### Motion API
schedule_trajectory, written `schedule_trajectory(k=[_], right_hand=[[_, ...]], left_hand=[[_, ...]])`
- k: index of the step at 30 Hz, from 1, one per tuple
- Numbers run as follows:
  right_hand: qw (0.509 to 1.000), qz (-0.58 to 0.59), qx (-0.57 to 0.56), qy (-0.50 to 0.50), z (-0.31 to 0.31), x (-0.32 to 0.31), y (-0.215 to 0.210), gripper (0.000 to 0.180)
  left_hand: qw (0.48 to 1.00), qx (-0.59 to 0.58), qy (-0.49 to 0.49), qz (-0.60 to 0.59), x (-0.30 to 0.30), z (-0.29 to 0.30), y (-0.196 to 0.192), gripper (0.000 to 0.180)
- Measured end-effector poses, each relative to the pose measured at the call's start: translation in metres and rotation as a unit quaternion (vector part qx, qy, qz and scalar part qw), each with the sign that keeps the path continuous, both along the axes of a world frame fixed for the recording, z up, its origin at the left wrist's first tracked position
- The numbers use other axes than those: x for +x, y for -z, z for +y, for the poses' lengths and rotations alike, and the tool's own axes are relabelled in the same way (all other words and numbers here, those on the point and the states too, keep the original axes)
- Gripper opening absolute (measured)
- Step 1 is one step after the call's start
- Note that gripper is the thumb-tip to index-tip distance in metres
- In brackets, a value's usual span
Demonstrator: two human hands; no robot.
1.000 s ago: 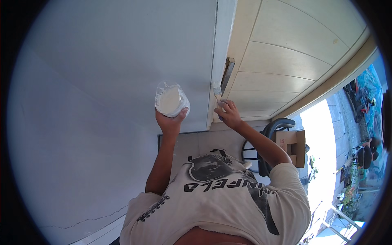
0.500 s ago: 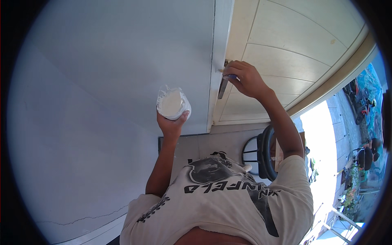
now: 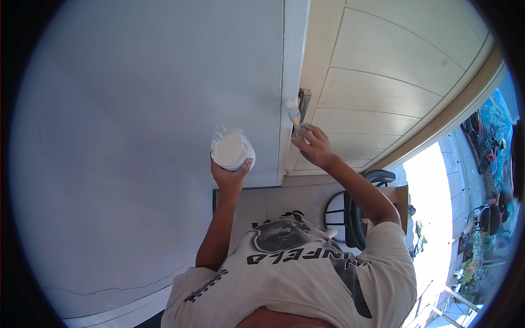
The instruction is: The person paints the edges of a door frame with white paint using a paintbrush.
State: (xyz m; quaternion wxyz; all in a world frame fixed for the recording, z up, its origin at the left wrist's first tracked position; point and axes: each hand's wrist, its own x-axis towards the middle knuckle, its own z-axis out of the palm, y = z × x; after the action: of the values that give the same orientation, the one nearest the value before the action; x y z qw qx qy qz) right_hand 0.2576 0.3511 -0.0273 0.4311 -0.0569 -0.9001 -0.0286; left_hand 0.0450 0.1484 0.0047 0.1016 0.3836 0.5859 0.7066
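Observation:
My left hand (image 3: 229, 177) is wrapped round a cup of white paint (image 3: 229, 150), which is lined with a crinkled clear plastic bag. The cup is held up in front of the pale wall. In my right hand (image 3: 313, 144) is a paintbrush (image 3: 294, 113), pinched by its handle with the bristles pointing up and away. White paint coats the bristles, which are at the white door frame (image 3: 290, 71), close to the metal handle plate (image 3: 304, 103) of a cream door. Whether the bristles touch the frame I cannot tell.
The cream panelled door (image 3: 383, 90) stands at the right of the frame. A smooth pale wall (image 3: 136, 109) fills the left side, with a thin crack low down. Below the door is a black chair (image 3: 355, 218) beside a cardboard box (image 3: 403, 208). Sunlit paving (image 3: 432, 218) lies outside.
My right hand has come down and nearer, away from the door handle, and the brush now points up with its bristles visible. The cup has dropped slightly in my left hand.

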Motion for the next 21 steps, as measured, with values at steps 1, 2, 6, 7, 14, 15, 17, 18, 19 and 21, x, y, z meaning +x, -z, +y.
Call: schedule_trajectory(k=[1, 2, 6, 7, 14, 15, 17, 18, 19, 21], right_hand=[[0.999, -0.027, -0.026, -0.013, -0.007, 0.001, 0.019, 0.037], [0.997, -0.051, -0.051, -0.030, -0.015, 0.000, 0.032, 0.035], [0.973, -0.019, -0.228, -0.029, -0.036, 0.002, 0.047, 0.025], [0.949, 0.017, -0.314, -0.027, -0.036, 0.004, 0.044, 0.023], [0.877, 0.153, -0.454, -0.036, -0.032, 0.011, -0.043, 0.010], [0.874, 0.163, -0.458, -0.028, -0.029, 0.014, -0.051, 0.008], [0.857, 0.198, -0.476, -0.020, -0.027, 0.017, -0.064, 0.007], [0.860, 0.195, -0.471, -0.029, -0.026, 0.018, -0.071, 0.007], [0.830, 0.219, -0.511, -0.041, -0.025, 0.020, -0.080, 0.007], [0.786, 0.256, -0.558, -0.075, -0.018, 0.022, -0.092, 0.008]], left_hand=[[1.000, 0.006, 0.000, 0.001, 0.000, 0.001, 0.003, 0.062], [1.000, -0.003, 0.003, 0.006, -0.002, -0.001, 0.005, 0.067], [0.999, -0.011, 0.028, 0.011, 0.002, -0.006, -0.005, 0.075], [1.000, -0.003, 0.026, 0.014, 0.004, -0.005, -0.006, 0.075], [0.998, 0.004, 0.067, -0.010, 0.010, -0.014, -0.018, 0.078], [0.998, -0.006, 0.064, 0.016, 0.010, -0.014, -0.020, 0.078], [0.997, 0.014, 0.072, -0.009, 0.013, -0.013, -0.027, 0.079], [0.995, 0.027, 0.087, -0.036, 0.014, -0.012, -0.029, 0.079], [0.996, 0.034, 0.079, -0.034, 0.016, -0.011, -0.031, 0.079], [0.996, 0.036, 0.071, -0.032, 0.020, -0.010, -0.034, 0.080]])
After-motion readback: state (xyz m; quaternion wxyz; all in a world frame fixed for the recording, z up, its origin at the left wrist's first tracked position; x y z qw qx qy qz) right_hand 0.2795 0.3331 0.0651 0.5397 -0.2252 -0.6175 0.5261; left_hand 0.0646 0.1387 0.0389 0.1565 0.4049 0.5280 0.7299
